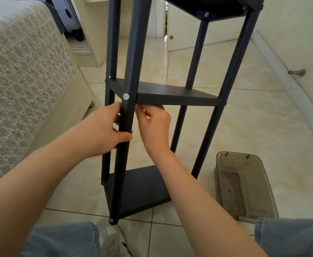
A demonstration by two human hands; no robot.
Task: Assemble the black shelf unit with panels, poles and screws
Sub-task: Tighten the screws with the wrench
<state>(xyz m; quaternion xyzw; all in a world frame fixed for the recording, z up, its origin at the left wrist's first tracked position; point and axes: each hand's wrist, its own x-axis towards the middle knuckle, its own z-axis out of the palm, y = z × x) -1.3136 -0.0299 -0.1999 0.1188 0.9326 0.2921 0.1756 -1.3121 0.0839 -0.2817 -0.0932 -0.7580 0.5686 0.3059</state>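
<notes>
- Left hand (pixel 103 130): fingers curled round the front pole (pixel 127 115) just below the middle panel (pixel 170 93). The thumb lies across the pole's near face. Firm grip.
- Right hand (pixel 155 127): fingers curled in, thumb and forefinger tips pressed together just right of the same pole, up against the middle panel's underside. Cannot tell whether anything small sits in the pinch.
- Black shelf unit (pixel 203 108): stands upright on the tiled floor (pixel 244 112), directly in front of the person, between a bed with a lace cover (pixel 22 80) and a translucent plastic box (pixel 244 186).
- Three matte black panels show, the bottom panel (pixel 140 190) resting on the tiles and the top panel (pixel 216 6) cut off by the frame edge.
- Silver screw (pixel 126 96) seated in the front pole at middle-panel height. A second screw (pixel 206 14) sits at the top panel's corner.
</notes>
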